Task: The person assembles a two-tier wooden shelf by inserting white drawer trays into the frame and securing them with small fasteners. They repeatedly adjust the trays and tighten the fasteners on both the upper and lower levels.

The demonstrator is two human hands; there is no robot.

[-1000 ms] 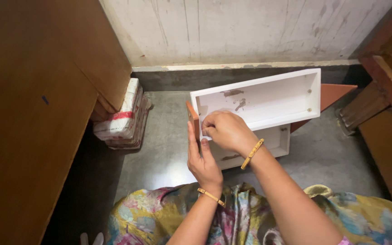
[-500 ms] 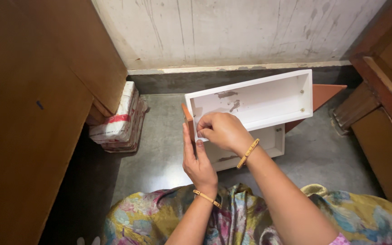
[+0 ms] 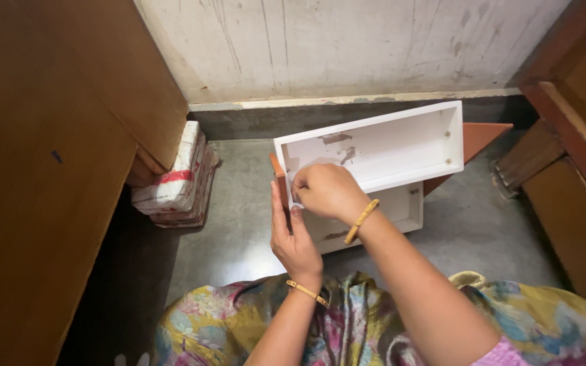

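- Hands meet at the near left corner of a white drawer box (image 3: pixel 374 146), which sits tilted on the grey floor (image 3: pixel 239 224) with its open side turned up toward the camera.
- Left hand (image 3: pixel 294 237) stands upright against the left end of the box, palm flat and fingers stretched up along a thin orange-brown panel (image 3: pixel 279 179) fixed at that end; it presses rather than clasps, so the fingers are spread open against the surface.
- Right hand (image 3: pixel 327 191) is curled into a loose fist on the box's lower left rim, fingers bent tightly inward; whether something small sits inside the fist cannot be told.
- Both wrists carry a thin yellow bangle.
- Inside, the white box shows brown scuffed patches near its left end and small screw heads at its right end.
- Second white box (image 3: pixel 388 213) lies just beneath and partly behind the first, touching it, with only its lower right part in view.
- Orange-brown board (image 3: pixel 479 139) pokes out from behind the right end of the upper box.
- Stack of folded white sacks with red marks (image 3: pixel 174 179) rests on the floor to the left, against a brown wooden cabinet (image 3: pixel 55 169).
- More brown wood pieces (image 3: pixel 564 176) lean at the right side.
- Pale scratched wall (image 3: pixel 347 47) closes the far end.
- Flowered cloth (image 3: pixel 361 325) covers the person's lap at the bottom edge.
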